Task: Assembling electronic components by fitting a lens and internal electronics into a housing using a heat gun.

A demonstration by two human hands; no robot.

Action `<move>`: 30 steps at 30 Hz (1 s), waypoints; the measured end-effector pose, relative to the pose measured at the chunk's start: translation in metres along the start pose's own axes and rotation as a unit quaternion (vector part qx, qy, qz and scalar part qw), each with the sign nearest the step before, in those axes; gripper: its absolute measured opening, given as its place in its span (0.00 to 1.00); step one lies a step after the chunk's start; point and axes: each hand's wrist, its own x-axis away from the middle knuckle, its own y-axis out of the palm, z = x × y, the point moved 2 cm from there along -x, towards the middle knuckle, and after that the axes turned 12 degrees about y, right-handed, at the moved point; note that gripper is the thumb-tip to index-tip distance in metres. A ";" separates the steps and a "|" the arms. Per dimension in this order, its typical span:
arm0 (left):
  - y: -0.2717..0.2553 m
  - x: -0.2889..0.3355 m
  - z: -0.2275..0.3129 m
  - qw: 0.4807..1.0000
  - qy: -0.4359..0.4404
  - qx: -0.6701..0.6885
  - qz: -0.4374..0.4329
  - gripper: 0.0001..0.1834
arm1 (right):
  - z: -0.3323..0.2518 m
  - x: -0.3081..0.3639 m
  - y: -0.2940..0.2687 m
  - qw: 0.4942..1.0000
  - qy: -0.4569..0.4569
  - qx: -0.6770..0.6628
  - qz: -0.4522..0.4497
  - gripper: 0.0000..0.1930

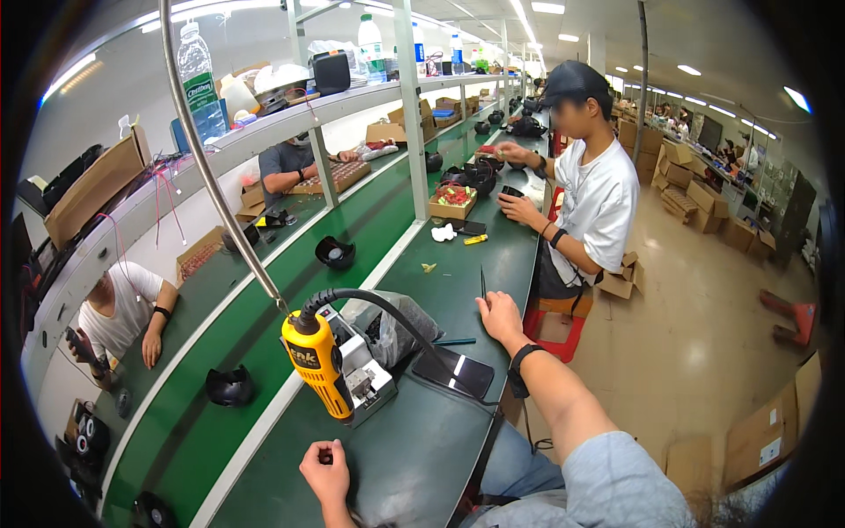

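Note:
My left hand (326,480) is closed in front of the hanging yellow electric screwdriver (317,365). A small dark piece shows between its curled fingers, too little of it to name. My right hand (502,319) reaches forward over the green bench, fingers closed on a pair of thin dark tweezers (482,282) pointing away from me. Nearer to me lies a phone (453,373) with a dark screen. A dark, pen-like stick (456,341) is beside it. Behind the screwdriver sit a grey-white metal fixture (365,374) and a grey plastic bag (396,326) of dark parts.
To the left runs a green conveyor belt (185,440) carrying black rounded housings (230,386). A metal rod (220,176) slants down to the screwdriver. A co-worker (581,176) stands ahead at right, near a box of parts (451,202). A yellow-handled tool (475,239) lies farther along the bench.

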 end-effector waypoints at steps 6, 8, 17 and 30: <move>0.000 0.002 0.004 1.000 0.010 -0.007 0.001 0.10 | 0.004 -0.002 0.000 1.000 -0.013 -0.007 0.013 0.16; 0.002 0.005 0.001 1.000 0.026 0.000 0.010 0.11 | 0.006 0.000 0.002 0.999 -0.018 -0.014 0.026 0.17; -0.005 0.002 0.015 1.000 -0.009 -0.015 -0.002 0.09 | -0.005 -0.001 -0.001 1.000 0.006 0.006 -0.008 0.19; -0.006 0.005 0.013 1.000 0.015 0.014 0.003 0.09 | 0.001 0.001 0.004 0.999 -0.044 0.000 0.017 0.16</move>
